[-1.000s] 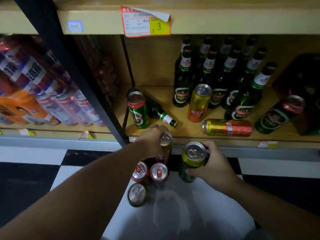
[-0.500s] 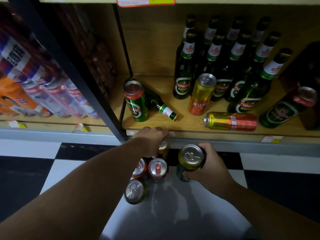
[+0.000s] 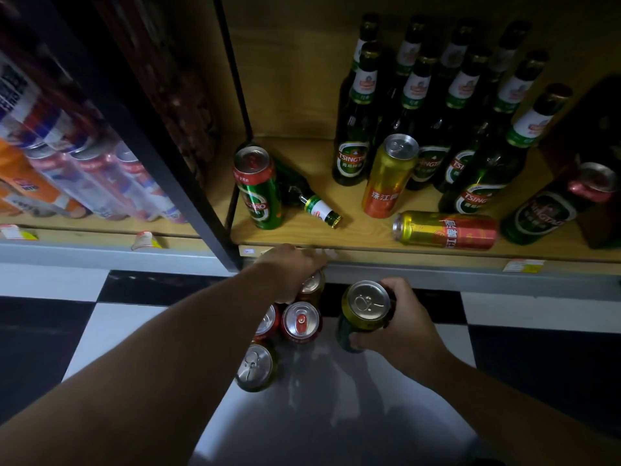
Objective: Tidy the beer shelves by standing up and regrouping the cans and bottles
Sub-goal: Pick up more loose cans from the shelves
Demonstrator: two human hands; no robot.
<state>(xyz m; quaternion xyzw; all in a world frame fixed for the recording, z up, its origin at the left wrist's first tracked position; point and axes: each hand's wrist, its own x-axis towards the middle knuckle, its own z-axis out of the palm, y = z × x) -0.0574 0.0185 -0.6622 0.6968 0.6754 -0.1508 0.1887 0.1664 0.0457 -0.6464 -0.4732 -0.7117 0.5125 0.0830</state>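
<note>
Left hand (image 3: 291, 273) is low, right at the foot of the shelf (image 3: 363, 235), knuckles up and fingers curled down around the top of a gold can (image 3: 314, 286) standing on the floor (image 3: 336, 418). Most of that can is hidden under the hand. Right hand (image 3: 401, 326) is wrapped round a green can with a gold rim (image 3: 364, 312). The thumb is on the near side and the fingers are round the far side. The can is upright, to the right of the others; whether it sits on the tiles or is lifted, I cannot tell.

Between the hands stands a red can (image 3: 300, 323), touching a second red can (image 3: 268, 322) half hidden behind the left forearm. A silver-topped can (image 3: 255, 367) stands nearest of the group.

Up on the shelf, a green Tsingtao can (image 3: 258, 190) stands far left with a fallen bottle (image 3: 307, 201) just beside it. A yellow-and-red can (image 3: 389, 178) is upright in front of the standing bottles (image 3: 353, 129). A gold-and-red can (image 3: 445, 230) lies on its side near the front edge.
</note>
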